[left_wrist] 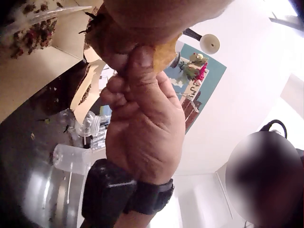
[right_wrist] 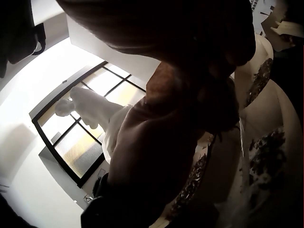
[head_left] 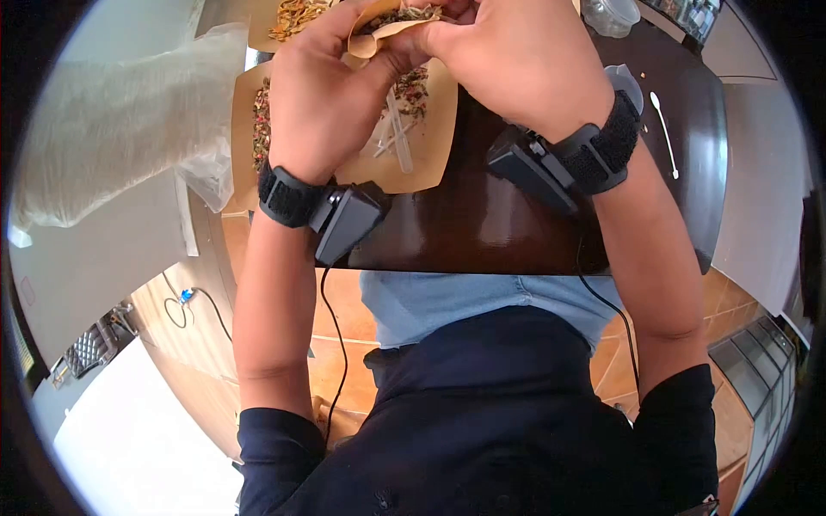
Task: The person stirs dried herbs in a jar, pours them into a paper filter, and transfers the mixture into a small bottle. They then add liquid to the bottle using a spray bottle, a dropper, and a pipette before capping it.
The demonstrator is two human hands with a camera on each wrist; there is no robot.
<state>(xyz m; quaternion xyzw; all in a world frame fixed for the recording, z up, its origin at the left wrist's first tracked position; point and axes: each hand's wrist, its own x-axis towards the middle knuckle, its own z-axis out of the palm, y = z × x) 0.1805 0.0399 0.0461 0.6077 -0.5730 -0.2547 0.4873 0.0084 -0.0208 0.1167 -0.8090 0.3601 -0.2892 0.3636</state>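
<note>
In the head view both hands hold a small tan paper pouch [head_left: 368, 41] at the top, its mouth spread and dried herbs [head_left: 404, 15] showing inside. My left hand [head_left: 318, 107] grips its left side with curled fingers. The right hand [head_left: 529, 69] pinches the right side, thumb along the paper's edge. In the left wrist view, a yellowish bit of the pouch [left_wrist: 165, 54] shows beside the thumb. Under the hands stands a paper tray [head_left: 434, 159] of mixed dried herbs and petals, with clear plastic sticks [head_left: 400, 142] lying in it.
Behind is another tray with yellowish dried strips [head_left: 297, 17]. A large clear plastic bag [head_left: 129, 125] lies left. On the dark table [head_left: 482, 232] at right are a white thin stick [head_left: 665, 138], a clear cup [head_left: 626, 82] and a plastic jar [head_left: 611, 13]. Cables hang from both wrist cameras.
</note>
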